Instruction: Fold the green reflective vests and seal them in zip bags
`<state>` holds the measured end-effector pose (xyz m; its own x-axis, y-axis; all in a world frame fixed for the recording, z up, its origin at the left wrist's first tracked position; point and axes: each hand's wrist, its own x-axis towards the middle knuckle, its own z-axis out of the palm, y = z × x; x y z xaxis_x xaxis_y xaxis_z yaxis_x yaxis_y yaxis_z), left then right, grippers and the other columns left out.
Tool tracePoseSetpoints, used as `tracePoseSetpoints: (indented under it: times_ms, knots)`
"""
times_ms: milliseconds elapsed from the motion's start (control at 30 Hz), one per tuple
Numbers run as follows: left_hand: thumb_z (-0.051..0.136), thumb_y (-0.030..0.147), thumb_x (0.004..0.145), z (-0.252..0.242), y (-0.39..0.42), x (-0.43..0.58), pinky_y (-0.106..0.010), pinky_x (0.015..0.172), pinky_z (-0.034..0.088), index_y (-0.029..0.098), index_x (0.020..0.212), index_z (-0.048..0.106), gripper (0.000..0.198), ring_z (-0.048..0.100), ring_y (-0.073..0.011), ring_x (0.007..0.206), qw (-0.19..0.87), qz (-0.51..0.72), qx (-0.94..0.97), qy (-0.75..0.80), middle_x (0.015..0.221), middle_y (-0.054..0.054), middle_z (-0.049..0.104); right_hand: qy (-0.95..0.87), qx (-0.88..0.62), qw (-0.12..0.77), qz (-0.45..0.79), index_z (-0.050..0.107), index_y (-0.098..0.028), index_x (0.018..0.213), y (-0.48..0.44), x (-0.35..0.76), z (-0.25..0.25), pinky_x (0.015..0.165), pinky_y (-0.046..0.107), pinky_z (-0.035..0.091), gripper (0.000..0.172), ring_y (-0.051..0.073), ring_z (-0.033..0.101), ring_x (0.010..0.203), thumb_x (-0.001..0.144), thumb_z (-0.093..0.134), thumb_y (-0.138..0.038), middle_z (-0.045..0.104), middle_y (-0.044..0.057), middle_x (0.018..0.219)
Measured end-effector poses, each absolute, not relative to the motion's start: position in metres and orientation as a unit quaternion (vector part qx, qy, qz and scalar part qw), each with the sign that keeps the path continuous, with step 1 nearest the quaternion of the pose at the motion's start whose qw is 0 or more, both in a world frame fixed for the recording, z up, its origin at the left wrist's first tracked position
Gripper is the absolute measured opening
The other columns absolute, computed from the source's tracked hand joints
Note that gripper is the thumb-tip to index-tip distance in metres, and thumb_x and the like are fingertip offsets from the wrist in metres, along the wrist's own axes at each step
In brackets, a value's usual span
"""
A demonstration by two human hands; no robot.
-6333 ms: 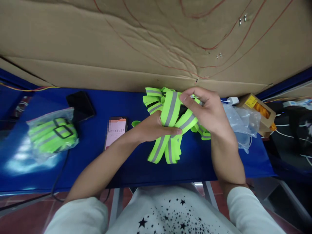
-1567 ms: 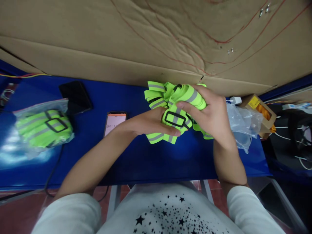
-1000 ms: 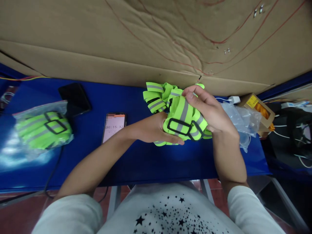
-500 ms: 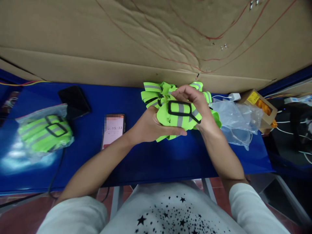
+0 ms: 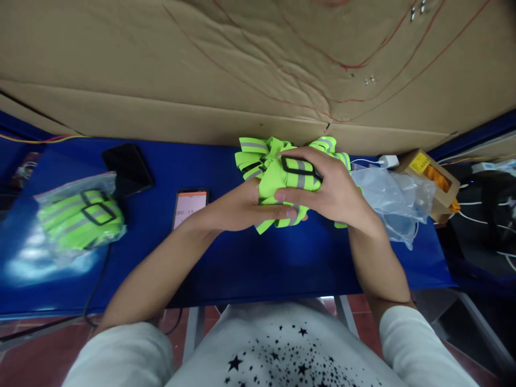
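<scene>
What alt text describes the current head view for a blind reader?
Left hand and right hand hold a folded yellow-green reflective strap bundle with a black buckle, near loose straps on a blue table. At left lie a phone and bagged bundle; at right, clear plastic.

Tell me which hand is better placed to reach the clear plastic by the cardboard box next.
Probably the right hand: both hands hold the neon strap bundle, but the clear plastic lies to the right, farther from the left hand.
</scene>
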<state>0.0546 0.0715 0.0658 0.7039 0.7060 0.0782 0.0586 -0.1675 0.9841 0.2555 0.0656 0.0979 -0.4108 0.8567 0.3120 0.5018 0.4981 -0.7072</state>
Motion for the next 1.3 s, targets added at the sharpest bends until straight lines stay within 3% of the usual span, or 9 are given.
tracePoseSetpoints:
  times_ms: [233,400,467,533,600,733,867,1033,1300]
  knots:
    - [0.076,0.071,0.077,0.061,0.079,0.05,-0.03,0.065,0.05,0.019,0.08,0.069,0.053,0.067,-0.0221,0.073,0.369,0.296,0.764,0.438,0.073,-0.002,0.07,-0.682,-0.486,0.42,0.35,0.075,-0.022,0.107,0.064,0.251,0.097,0.084,0.035,0.058,0.04,0.022,0.071,0.092,0.082,0.08,-0.053,0.075,0.001,0.098]
    - [0.081,0.081,0.062,0.047,0.08,0.052,-0.038,0.086,0.053,0.021,0.124,0.061,0.088,0.067,-0.0318,0.107,0.178,0.48,0.697,0.503,0.115,-0.011,0.067,-0.521,-0.444,0.468,0.56,0.074,-0.024,0.109,0.073,0.239,0.085,0.088,0.037,0.063,0.045,0.025,0.074,0.105,0.084,0.073,-0.061,0.077,0.004,0.106]
    - [0.078,0.079,0.068,0.04,0.085,0.05,-0.045,0.095,0.051,0.022,0.121,0.063,0.079,0.063,-0.0335,0.113,0.099,0.522,0.698,0.48,0.12,-0.014,0.064,-0.469,-0.437,0.476,0.602,0.071,-0.023,0.111,0.075,0.229,0.079,0.086,0.037,0.064,0.048,0.025,0.074,0.106,0.085,0.07,-0.062,0.077,0.006,0.107]
    - [0.074,0.068,0.083,0.037,0.089,0.047,-0.048,0.098,0.05,0.023,0.109,0.069,0.052,0.064,-0.0306,0.108,0.057,0.506,0.739,0.44,0.11,-0.012,0.067,-0.431,-0.441,0.503,0.605,0.068,-0.022,0.114,0.077,0.22,0.073,0.084,0.036,0.064,0.05,0.024,0.075,0.106,0.085,0.069,-0.062,0.077,0.007,0.11]
    - [0.064,0.05,0.098,0.04,0.09,0.045,-0.043,0.096,0.052,0.024,0.104,0.072,0.028,0.066,-0.0255,0.101,0.064,0.477,0.779,0.402,0.103,-0.009,0.07,-0.415,-0.455,0.538,0.576,0.065,-0.021,0.115,0.079,0.214,0.066,0.086,0.034,0.063,0.051,0.023,0.074,0.108,0.085,0.07,-0.062,0.076,0.008,0.114]
    - [0.044,0.035,0.109,0.053,0.082,0.05,-0.036,0.105,0.051,0.021,0.122,0.071,0.033,0.067,-0.0211,0.117,0.177,0.461,0.786,0.373,0.124,-0.011,0.072,-0.443,-0.517,0.591,0.433,0.058,-0.019,0.121,0.085,0.215,0.056,0.094,0.032,0.058,0.054,0.02,0.069,0.118,0.093,0.057,-0.064,0.072,0.009,0.122]
    - [0.029,0.048,0.111,0.052,0.07,0.066,-0.043,0.117,0.044,0.022,0.154,0.046,0.053,0.056,-0.0241,0.136,0.307,0.471,0.739,0.37,0.145,-0.015,0.06,-0.47,-0.561,0.614,0.297,0.054,-0.02,0.122,0.073,0.211,0.055,0.101,0.035,0.055,0.052,0.02,0.066,0.118,0.095,0.055,-0.064,0.068,0.01,0.121]
    - [0.034,0.061,0.106,0.041,0.054,0.088,-0.048,0.12,0.04,0.02,0.153,0.045,0.064,0.046,-0.0293,0.142,0.212,0.557,0.686,0.418,0.15,-0.02,0.044,-0.456,-0.538,0.618,0.347,0.051,-0.024,0.131,0.037,0.186,0.051,0.104,0.04,0.055,0.052,0.024,0.063,0.122,0.096,0.054,-0.062,0.066,0.011,0.121]
    - [0.052,0.077,0.091,0.04,0.039,0.09,-0.037,0.091,0.058,0.021,0.139,0.054,0.074,0.07,-0.0259,0.107,0.321,0.606,0.608,0.4,0.123,-0.014,0.07,-0.471,-0.525,0.596,0.385,0.04,-0.029,0.147,0.02,0.175,0.035,0.106,0.04,0.055,0.058,0.023,0.064,0.123,0.101,0.037,-0.064,0.065,0.01,0.126]
